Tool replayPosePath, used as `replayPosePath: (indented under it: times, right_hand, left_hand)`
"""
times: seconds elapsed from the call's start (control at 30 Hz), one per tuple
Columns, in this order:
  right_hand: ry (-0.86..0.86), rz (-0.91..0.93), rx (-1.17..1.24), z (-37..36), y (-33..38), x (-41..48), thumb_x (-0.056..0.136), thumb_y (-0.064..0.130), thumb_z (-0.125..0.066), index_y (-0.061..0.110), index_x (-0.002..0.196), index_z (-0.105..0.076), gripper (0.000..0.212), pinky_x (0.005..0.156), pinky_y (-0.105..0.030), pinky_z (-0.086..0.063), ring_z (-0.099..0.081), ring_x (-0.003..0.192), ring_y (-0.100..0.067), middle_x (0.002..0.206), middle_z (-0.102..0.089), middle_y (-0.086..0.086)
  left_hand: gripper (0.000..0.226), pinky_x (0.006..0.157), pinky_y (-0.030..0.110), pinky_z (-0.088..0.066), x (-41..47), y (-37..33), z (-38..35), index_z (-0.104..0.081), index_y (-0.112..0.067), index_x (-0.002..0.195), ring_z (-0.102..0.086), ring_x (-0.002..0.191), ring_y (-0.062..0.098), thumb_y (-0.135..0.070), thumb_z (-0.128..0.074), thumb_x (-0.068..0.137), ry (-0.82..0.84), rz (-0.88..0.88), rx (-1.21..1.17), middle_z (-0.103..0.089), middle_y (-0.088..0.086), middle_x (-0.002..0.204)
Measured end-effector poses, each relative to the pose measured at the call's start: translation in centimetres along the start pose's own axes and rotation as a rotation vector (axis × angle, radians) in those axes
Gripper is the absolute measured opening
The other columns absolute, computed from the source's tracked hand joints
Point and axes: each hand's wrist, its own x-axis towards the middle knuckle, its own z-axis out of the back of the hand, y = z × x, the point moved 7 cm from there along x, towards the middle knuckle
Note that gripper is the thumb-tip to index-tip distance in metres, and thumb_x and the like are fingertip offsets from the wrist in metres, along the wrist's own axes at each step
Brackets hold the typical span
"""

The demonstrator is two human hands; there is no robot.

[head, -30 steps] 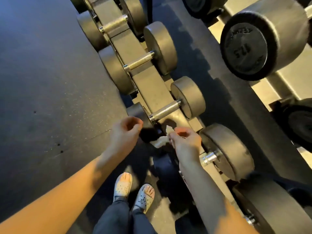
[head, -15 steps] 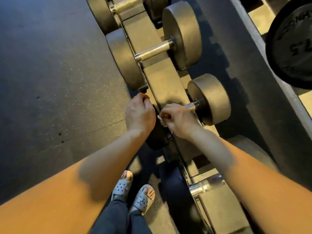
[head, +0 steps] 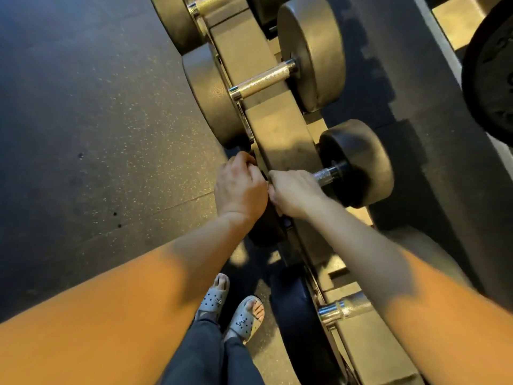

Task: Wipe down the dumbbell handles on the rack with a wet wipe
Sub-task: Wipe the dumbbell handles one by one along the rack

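We can read no word, number or brand with any certainty at this moment. The dark dumbbell head (head: 492,70) at the upper right edge carries raised marks on its round face, perhaps lettering or a weight figure. The frame cuts them off, and they are too blurred and shadowed for us to make out. The grey sandals (head: 215,297) bear small charms, and their marks are too small for us to read.

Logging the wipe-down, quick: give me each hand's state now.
Left hand: grips the dumbbell's near weight.
Right hand: closed round the handle.
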Motion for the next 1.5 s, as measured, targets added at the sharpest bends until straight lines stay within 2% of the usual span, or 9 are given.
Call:
replayPosePath:
  times: [0.17,0.43,0.63,0.73,0.83,1.0,1.17,1.3,1.5]
  right_hand:
    - [-0.478,0.247,0.282,-1.4,-1.3,-4.9,0.091,0.01,-0.061,0.015,0.103,-0.074,0.018,0.122,-0.037,-0.025,-0.062,0.111,-0.019,0.109,-0.073,-0.001]
    - [-0.676,0.221,-0.011,-0.9,-2.3,-5.8,0.088,0.02,-0.066,0.014,0.104,-0.069,0.017,0.093,-0.043,-0.044,-0.058,0.1,-0.026,0.109,-0.061,-0.007]
    - [-0.88,-0.207,0.694,-1.9,-4.0,-6.9,0.092,0.016,-0.069,0.015,0.104,-0.061,0.014,0.075,-0.033,-0.058,-0.066,0.086,-0.018,0.095,-0.068,-0.004]
    - [-0.88,-0.2,0.761,-2.3,-3.4,-6.9,0.094,0.012,-0.067,0.019,0.127,-0.062,0.034,0.088,-0.029,-0.057,-0.066,0.103,-0.014,0.113,-0.069,-0.003]
    - [-0.865,-0.115,0.575,-2.3,-3.3,-6.8,0.094,0.012,-0.068,0.01,0.117,-0.07,0.023,0.09,-0.03,-0.056,-0.067,0.102,-0.02,0.114,-0.068,-0.009]
    - [-0.541,0.04,0.503,-4.3,-2.4,-5.1,0.102,0.021,-0.057,0.006,0.126,-0.062,0.029,0.094,-0.039,-0.053,-0.064,0.107,-0.025,0.117,-0.063,-0.014]
    - [-0.565,0.129,0.384,-2.0,-3.8,-4.7,0.1,0.016,-0.051,0.012,0.095,-0.062,0.013,0.057,-0.012,-0.03,-0.059,0.07,-0.018,0.083,-0.058,-0.003]
    - [-0.751,-0.235,0.427,-0.5,-6.8,-5.3,0.101,0.017,-0.048,0.008,0.103,-0.06,0.016,0.069,-0.034,-0.043,-0.058,0.081,-0.026,0.092,-0.061,-0.009]
    - [-0.57,0.109,0.568,-3.1,-3.2,-4.5,0.099,0.019,-0.042,0.004,0.102,-0.066,0.029,0.068,-0.045,-0.059,-0.067,0.075,-0.032,0.086,-0.069,-0.014]
  left_hand:
    - [0.022,0.082,0.045,-0.049,-0.1,0.0,-0.3,-0.06,-0.017,0.098,-0.058,0.093,0.027,-0.026,-0.039,0.098,-0.014,-0.019,0.007,-0.063,0.004,0.096]
    - [0.02,0.072,0.035,-0.04,0.0,-0.1,-0.5,-0.056,-0.021,0.088,-0.056,0.086,0.023,-0.025,-0.038,0.094,-0.028,-0.005,0.039,-0.059,-0.001,0.087]
    - [0.02,0.075,0.042,-0.047,-0.2,0.0,-0.5,-0.054,-0.021,0.089,-0.057,0.087,0.026,-0.026,-0.035,0.094,-0.015,-0.084,0.058,-0.06,0.001,0.088]
    - [0.02,0.075,0.04,-0.047,-0.2,0.1,-0.4,-0.056,-0.023,0.093,-0.059,0.089,0.025,-0.025,-0.036,0.097,-0.036,-0.077,0.069,-0.062,0.002,0.09]
    - [0.02,0.072,0.036,-0.045,-0.2,0.1,-0.5,-0.056,-0.023,0.091,-0.06,0.084,0.022,-0.021,-0.038,0.101,-0.046,-0.052,0.076,-0.061,-0.001,0.086]
    - [0.02,0.075,0.038,-0.049,-0.2,-0.1,-0.4,-0.055,-0.023,0.091,-0.059,0.086,0.022,-0.021,-0.039,0.101,-0.055,-0.072,0.099,-0.062,0.001,0.089]
    - [0.021,0.077,0.038,-0.049,-0.4,-0.2,-0.4,-0.058,-0.021,0.097,-0.059,0.087,0.02,-0.02,-0.038,0.102,-0.048,-0.082,0.109,-0.062,0.0,0.09]
    - [0.023,0.073,0.033,-0.042,-0.2,-0.2,-0.5,-0.059,-0.021,0.101,-0.058,0.085,0.018,-0.02,-0.036,0.103,-0.045,-0.088,0.121,-0.061,-0.002,0.089]
    - [0.022,0.076,0.033,-0.045,-0.1,-0.2,-0.5,-0.058,-0.02,0.103,-0.057,0.085,0.017,-0.021,-0.036,0.105,-0.045,-0.084,0.14,-0.06,-0.002,0.092]
